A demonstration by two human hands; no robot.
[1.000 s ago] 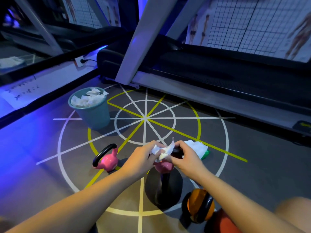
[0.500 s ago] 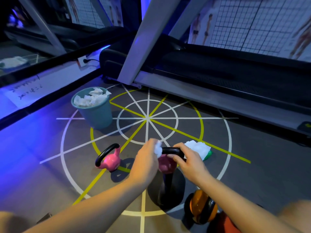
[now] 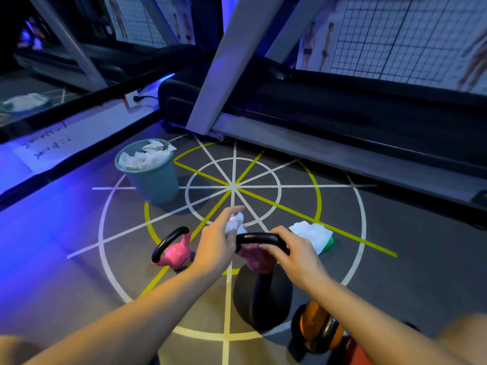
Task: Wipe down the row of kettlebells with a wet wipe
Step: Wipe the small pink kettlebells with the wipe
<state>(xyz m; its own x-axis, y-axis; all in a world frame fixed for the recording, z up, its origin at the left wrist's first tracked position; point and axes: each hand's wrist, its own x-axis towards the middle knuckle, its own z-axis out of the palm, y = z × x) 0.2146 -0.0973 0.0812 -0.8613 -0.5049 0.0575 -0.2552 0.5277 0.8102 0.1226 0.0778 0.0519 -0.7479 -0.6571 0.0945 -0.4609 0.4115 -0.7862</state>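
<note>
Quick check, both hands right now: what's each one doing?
Left hand: holds a crumpled wet wipe.
Right hand: grips the black handle of the nearer pink kettlebell.

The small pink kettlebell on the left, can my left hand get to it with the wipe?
Probably yes. The left hand, holding the wipe, is just right of the pink kettlebell, and nothing stands between them to block the way.

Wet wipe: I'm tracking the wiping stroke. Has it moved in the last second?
Yes. The wet wipe in the left hand has shifted left, toward the bin, to the left end of the kettlebell handle that the right hand grips.
</note>
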